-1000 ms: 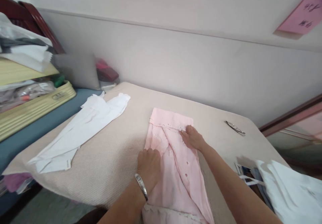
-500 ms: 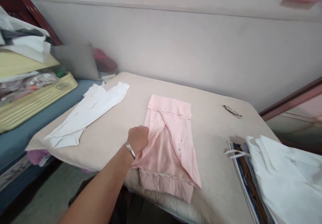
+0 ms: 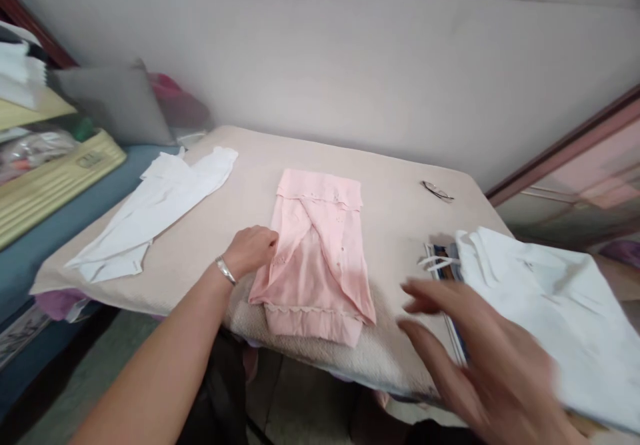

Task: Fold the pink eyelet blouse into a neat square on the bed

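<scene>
One pink garment (image 3: 315, 258) is lying folded near the middle of the table (image 3: 395, 211), its lower hem reaching the near edge. The left hand (image 3: 250, 250), with one silver bracelet (image 3: 225, 271) on its wrist, is resting on the garment's left edge, fingers curled and pinching the cloth there. The right hand (image 3: 480, 358) is hovering in the air near the table's right front corner, blurred, fingers spread wide and gripping nothing; it is sitting apart from the pink cloth and close to one white garment (image 3: 545, 311) that is spreading over the table's right end. A few flat printed items (image 3: 443, 261) are peeking out from under that white piece; I cannot count them. A second white garment (image 3: 160, 208) is lying stretched across the table's left side, well apart from the pink one. One pair of glasses (image 3: 437, 191) is sitting near the far right edge. Beside the table on the left, one yellow case (image 3: 55, 181) is resting on a blue surface, with one grey cushion (image 3: 117, 101) behind it.
</scene>
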